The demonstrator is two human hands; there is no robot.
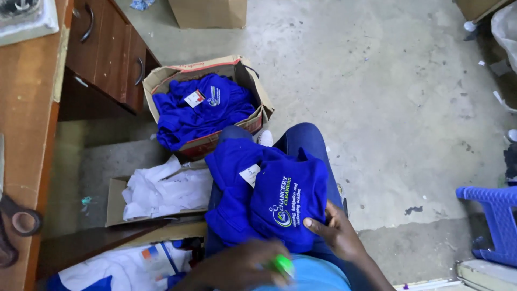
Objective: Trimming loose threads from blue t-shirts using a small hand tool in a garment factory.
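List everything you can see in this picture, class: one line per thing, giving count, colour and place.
Shirt: one, blue with a paper tag, on the lap.
Box of shirts: one, brown, blue shirts inside, on the floor ahead.
White cloth: a pile, in a flat box by the desk.
Desk: one, brown wood, left edge.
Scissors: one pair, dark, on the desk.
Stool: one, blue plastic, right edge.
Right hand: touching the shirt.
Left hand: blurred, holding a small green thing.
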